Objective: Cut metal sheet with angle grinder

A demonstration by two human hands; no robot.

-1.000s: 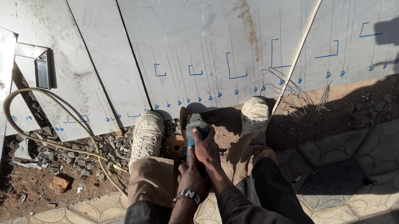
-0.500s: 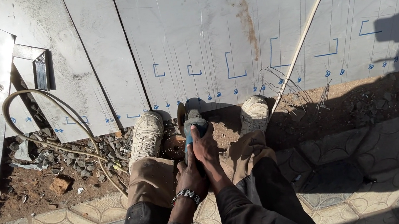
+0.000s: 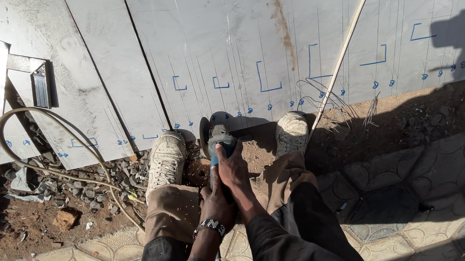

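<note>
Head view: since a second ago the angle grinder (image 3: pixel 218 135) has edged slightly forward toward the marked metal sheet (image 3: pixel 244 39), so cutting continues at its lower edge. The right hand (image 3: pixel 231 163) grip is clamped on the grinder body, which extends just ahead; the left hand (image 3: pixel 217 207) grips behind it.

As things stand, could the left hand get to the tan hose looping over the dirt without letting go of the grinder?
Probably not. The left hand grips the rear of the angle grinder between the shoes, and the hose lies well off to the left, beyond the left shoe and knee. Nothing blocks it; it would have to release first.
</note>
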